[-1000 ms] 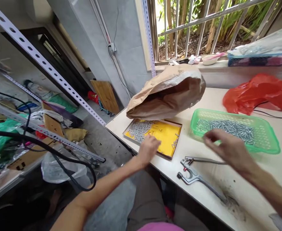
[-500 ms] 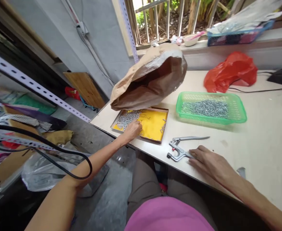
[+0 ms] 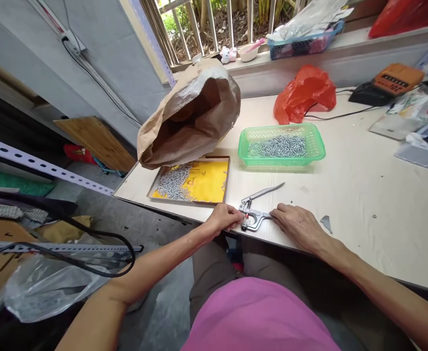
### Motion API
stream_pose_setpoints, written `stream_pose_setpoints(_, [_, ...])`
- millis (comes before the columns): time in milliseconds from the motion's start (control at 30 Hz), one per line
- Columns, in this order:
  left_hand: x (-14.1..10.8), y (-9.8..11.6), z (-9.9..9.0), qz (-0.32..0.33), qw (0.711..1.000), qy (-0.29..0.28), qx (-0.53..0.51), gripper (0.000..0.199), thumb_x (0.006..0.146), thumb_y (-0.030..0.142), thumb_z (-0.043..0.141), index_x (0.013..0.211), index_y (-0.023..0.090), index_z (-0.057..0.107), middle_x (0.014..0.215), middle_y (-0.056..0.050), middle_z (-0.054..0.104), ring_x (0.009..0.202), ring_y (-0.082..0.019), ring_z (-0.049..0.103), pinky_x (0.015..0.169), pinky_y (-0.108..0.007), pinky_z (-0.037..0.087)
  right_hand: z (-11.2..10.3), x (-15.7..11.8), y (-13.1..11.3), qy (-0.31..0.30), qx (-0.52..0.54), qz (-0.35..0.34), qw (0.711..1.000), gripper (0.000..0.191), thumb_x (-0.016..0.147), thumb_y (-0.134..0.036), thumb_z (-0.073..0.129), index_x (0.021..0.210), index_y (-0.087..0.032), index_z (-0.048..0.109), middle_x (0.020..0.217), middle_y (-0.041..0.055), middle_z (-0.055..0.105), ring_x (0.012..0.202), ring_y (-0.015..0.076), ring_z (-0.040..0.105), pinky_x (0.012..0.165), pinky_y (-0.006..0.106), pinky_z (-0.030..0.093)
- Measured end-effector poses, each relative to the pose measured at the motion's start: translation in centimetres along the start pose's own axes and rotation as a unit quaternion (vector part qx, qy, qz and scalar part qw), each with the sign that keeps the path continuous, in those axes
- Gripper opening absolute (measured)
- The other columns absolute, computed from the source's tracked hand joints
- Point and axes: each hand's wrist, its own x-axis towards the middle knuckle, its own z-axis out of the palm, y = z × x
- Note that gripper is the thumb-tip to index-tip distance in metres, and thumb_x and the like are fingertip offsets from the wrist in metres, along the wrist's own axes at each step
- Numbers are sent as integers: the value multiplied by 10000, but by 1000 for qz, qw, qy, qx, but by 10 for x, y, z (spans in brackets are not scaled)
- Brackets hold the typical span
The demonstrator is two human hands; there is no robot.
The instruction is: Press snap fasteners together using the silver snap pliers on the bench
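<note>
A pair of grey metal snap-fastener pliers [image 3: 259, 220], with a spring and a C-shaped jaw, lies near the table's front edge, its upper handle spread away. My right hand [image 3: 296, 225] is closed round the end of the lower handle. My left hand [image 3: 224, 217] is at the jaw with its fingers pinched together; whatever they hold is too small to make out. Just behind the left hand is a shallow tray [image 3: 208, 201] with a yellow bottom, holding a heap of small silvery metal pieces [image 3: 173, 183].
Behind the pliers stands a green plastic basket [image 3: 243, 160] of similar metal pieces. An open brown paper sack [image 3: 195, 117] leans over the tray. Farther back are a red plastic bag [image 3: 304, 95] and an orange-and-black device [image 3: 397, 80]. A grey scrap [image 3: 326, 224] lies right of my right hand.
My left hand has left the tray of metal pieces and come right to the pliers' jaw. My right hand stays at the lower handle. The view has swung to the right.
</note>
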Motion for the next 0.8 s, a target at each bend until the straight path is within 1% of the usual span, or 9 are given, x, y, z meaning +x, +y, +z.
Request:
stream_pose_setpoints(100, [3,-2,4,3,1000,-20,13,315,704,416,661,630,112,622,505,26,519,406,-48,403,368,-177,273,-4,-2,-1,-8,-6,7,1000,261,950,-195,342,911,-188,600,870,59,588,754,169,542,642,304,329])
stream_pose_setpoints(300, [6,-6,8,-35,998,-16,43,319,687,428,682,636,119,617,509,39,517,396,-37,404,371,-173,278,-7,0,-3,-18,-12,15,1000,265,950,-182,337,926,-187,601,885,68,591,766,165,544,645,295,330])
stream_pose_setpoints(467, [13,1,3,-84,993,-64,59,296,678,399,697,645,113,629,518,33,545,420,-40,451,397,-161,299,-5,-2,-4,-18,-13,18,1000,249,939,-187,353,909,-186,600,877,73,594,766,174,547,643,298,344])
stream_pose_setpoints(533, [15,3,1,-92,990,-82,63,288,666,387,711,641,112,630,514,33,551,420,-41,457,402,-164,301,-8,-3,-1,-11,6,10,1000,249,945,-238,362,920,-192,606,903,78,601,793,181,551,677,304,372])
stream_pose_setpoints(600, [17,2,0,-95,989,-91,61,291,653,388,726,649,111,638,512,33,555,417,-42,455,406,-168,308,-11,0,7,13,30,-6,999,255,928,-355,424,1016,-196,603,1035,104,600,888,208,553,745,325,402])
stream_pose_setpoints(633, [17,2,0,-97,989,-93,57,296,649,393,731,657,110,643,510,33,555,416,-42,456,408,-168,312,-12,2,13,29,34,-10,999,337,894,-436,478,1104,-193,582,1149,129,572,975,241,541,793,352,411])
stream_pose_setpoints(700, [17,1,0,-100,990,-91,47,303,648,397,734,675,108,648,510,34,554,413,-42,458,407,-167,319,-13,11,25,42,24,-14,999,670,777,-583,582,1292,-166,478,1369,190,429,1182,334,442,898,435,391])
stream_pose_setpoints(767, [16,0,1,-102,990,-87,44,297,660,390,729,689,107,648,511,36,552,410,-42,459,404,-165,329,-11,23,37,18,10,-22,1000,941,669,-670,632,1396,-134,367,1469,223,296,1321,403,275,979,522,325])
stream_pose_setpoints(800, [16,0,1,-103,990,-85,46,292,668,386,725,691,106,645,509,36,549,406,-41,457,402,-163,333,-9,29,42,0,9,-32,999,1006,641,-691,636,1418,-128,336,1480,225,278,1353,414,212,1003,553,289])
